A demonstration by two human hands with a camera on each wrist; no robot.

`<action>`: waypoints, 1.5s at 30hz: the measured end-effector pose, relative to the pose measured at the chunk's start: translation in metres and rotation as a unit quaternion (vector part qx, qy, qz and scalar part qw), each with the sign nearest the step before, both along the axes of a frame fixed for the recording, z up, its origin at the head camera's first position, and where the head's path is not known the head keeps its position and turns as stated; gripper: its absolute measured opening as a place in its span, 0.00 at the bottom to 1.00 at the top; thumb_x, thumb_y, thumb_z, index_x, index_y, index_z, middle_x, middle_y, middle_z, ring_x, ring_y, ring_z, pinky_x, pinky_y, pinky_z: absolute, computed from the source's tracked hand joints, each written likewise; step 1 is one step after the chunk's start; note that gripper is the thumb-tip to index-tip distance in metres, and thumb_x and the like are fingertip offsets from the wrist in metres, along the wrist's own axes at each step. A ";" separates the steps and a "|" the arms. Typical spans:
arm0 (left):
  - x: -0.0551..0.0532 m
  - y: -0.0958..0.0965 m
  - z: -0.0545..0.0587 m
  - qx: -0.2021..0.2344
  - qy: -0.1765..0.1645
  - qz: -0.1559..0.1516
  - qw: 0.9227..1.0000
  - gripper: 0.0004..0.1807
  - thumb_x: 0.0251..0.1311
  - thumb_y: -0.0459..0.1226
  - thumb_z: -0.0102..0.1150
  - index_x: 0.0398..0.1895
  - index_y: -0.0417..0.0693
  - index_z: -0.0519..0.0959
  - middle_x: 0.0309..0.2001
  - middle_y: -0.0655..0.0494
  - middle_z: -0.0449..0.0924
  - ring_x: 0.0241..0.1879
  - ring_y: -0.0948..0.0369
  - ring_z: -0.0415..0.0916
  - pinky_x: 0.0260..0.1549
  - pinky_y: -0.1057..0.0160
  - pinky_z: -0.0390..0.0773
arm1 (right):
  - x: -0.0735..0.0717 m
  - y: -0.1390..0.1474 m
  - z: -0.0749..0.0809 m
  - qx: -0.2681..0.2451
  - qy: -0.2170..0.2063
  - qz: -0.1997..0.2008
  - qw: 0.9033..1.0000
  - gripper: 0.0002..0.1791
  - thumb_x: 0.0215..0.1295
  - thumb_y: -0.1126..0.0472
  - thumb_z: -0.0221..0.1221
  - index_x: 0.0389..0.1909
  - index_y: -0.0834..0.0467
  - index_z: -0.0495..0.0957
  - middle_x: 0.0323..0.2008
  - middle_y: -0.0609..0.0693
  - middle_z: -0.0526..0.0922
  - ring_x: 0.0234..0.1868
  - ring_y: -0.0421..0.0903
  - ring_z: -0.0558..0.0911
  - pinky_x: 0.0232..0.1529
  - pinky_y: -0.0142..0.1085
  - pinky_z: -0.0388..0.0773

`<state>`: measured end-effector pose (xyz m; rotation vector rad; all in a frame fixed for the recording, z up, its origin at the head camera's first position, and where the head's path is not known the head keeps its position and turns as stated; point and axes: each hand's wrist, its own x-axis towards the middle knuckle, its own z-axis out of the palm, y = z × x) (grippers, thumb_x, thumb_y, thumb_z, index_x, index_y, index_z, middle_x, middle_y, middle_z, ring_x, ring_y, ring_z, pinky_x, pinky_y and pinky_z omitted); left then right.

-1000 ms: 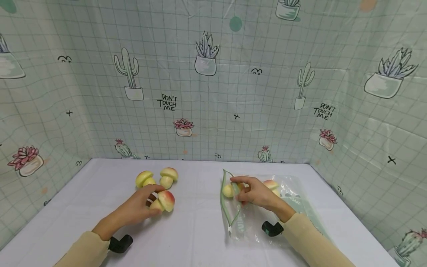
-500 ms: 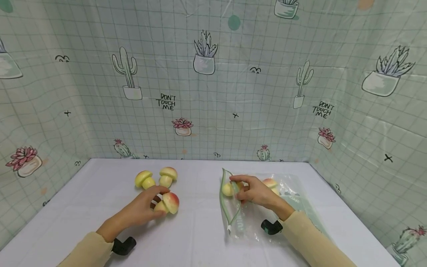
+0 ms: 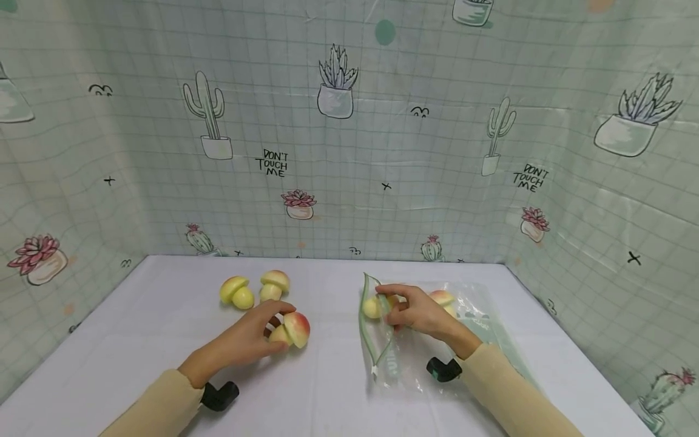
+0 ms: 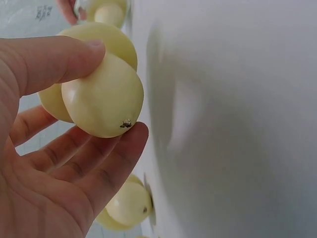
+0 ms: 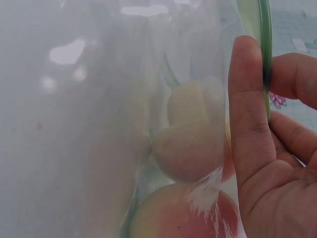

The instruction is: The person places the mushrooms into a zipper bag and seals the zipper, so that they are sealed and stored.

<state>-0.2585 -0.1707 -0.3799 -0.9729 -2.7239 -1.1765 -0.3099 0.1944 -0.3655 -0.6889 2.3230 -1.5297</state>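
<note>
In the head view my left hand (image 3: pixel 243 338) holds a toy mushroom (image 3: pixel 297 329) with a yellow stem and a red-blushed cap, its thumb and fingers around the stem. The left wrist view shows the thumb (image 4: pixel 81 62) on the pale stem (image 4: pixel 106 99), just above the table. My right hand (image 3: pixel 428 315) pinches the green-edged rim of a clear zip bag (image 3: pixel 401 370), keeping its mouth spread. Inside the bag lie mushrooms, one yellow mushroom (image 3: pixel 372 308) near the mouth and a reddish mushroom (image 3: pixel 441 298) further in, partly behind the hand.
Two more yellow mushrooms, a left one (image 3: pixel 233 291) and a right one (image 3: pixel 275 284), stand on the white table (image 3: pixel 327 388) behind my left hand. A patterned cloth (image 3: pixel 349 152) walls the back and sides.
My left hand has carried the mushroom rightward, away from the two mushrooms behind it and closer to the bag. The right hand keeps its hold on the bag's rim.
</note>
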 end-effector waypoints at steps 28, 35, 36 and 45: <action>-0.012 0.049 -0.005 0.001 -0.006 -0.044 0.999 0.30 0.55 0.33 0.67 0.61 0.42 0.67 0.57 0.51 0.69 0.47 0.56 0.71 0.41 0.63 0.78 | 0.001 0.001 0.000 0.001 0.004 -0.004 1.000 0.36 0.55 0.70 0.63 0.67 0.63 0.64 0.66 0.60 0.62 0.27 0.43 0.76 0.30 0.37 0.80; -0.015 0.057 -0.006 0.003 -0.003 -0.047 0.999 0.31 0.55 0.34 0.67 0.62 0.42 0.67 0.58 0.54 0.69 0.48 0.57 0.71 0.42 0.61 0.77 | 0.001 0.001 0.000 -0.006 0.005 -0.001 1.000 0.36 0.55 0.71 0.63 0.67 0.64 0.64 0.65 0.60 0.63 0.26 0.43 0.76 0.29 0.37 0.80; -0.016 0.059 -0.006 0.004 -0.001 -0.048 0.999 0.31 0.55 0.33 0.67 0.62 0.42 0.68 0.57 0.54 0.69 0.47 0.57 0.71 0.42 0.62 0.77 | 0.001 0.001 0.000 -0.006 0.006 -0.002 1.000 0.36 0.55 0.71 0.63 0.67 0.64 0.64 0.65 0.60 0.63 0.26 0.43 0.76 0.29 0.37 0.80; -0.020 0.067 -0.007 0.004 -0.006 -0.045 0.999 0.31 0.54 0.33 0.67 0.62 0.44 0.68 0.57 0.54 0.69 0.47 0.59 0.71 0.42 0.63 0.77 | 0.002 0.001 0.001 -0.003 0.006 -0.004 1.000 0.36 0.56 0.71 0.63 0.67 0.64 0.64 0.65 0.60 0.63 0.26 0.44 0.76 0.29 0.36 0.79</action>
